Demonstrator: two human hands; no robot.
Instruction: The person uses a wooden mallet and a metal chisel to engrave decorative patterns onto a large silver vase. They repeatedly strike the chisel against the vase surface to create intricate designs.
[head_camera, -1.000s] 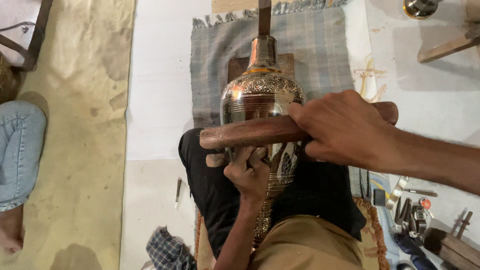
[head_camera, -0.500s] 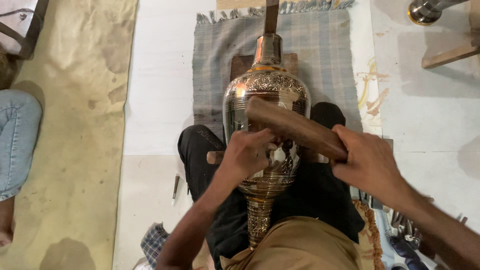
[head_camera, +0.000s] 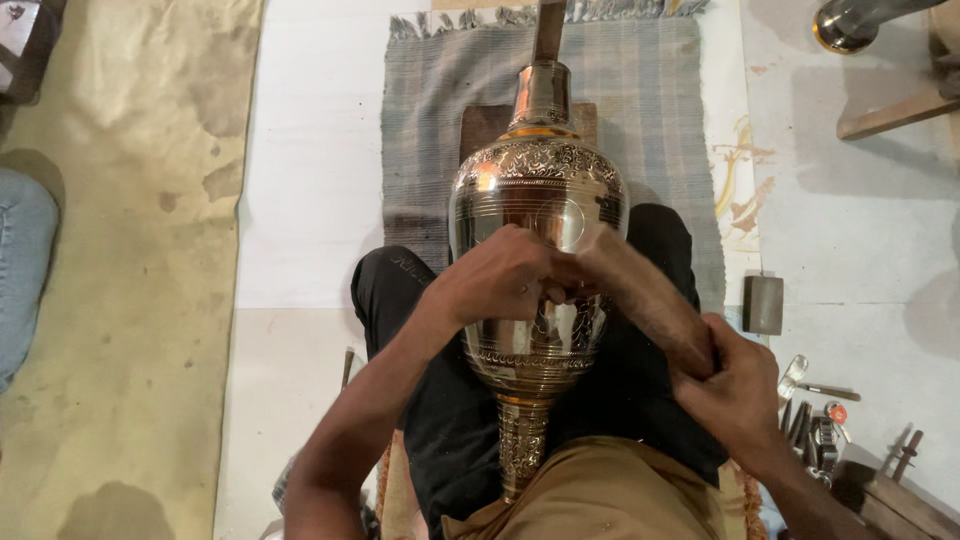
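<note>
A big shiny brass vase with carved patterns (head_camera: 537, 215) lies across the person's lap, its neck pointing away over a grey woven mat (head_camera: 440, 120). The left hand (head_camera: 500, 275) presses closed on the vase's belly. The right hand (head_camera: 735, 385) grips a brown wooden stick (head_camera: 650, 300), blurry, touching the vase.

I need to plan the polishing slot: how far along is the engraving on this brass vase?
Shoulder and lower bands of the brass vase already carry engraving. The left hand rests on its belly; the right hand swings a blurred wooden mallet. The smooth middle band remains.
</note>
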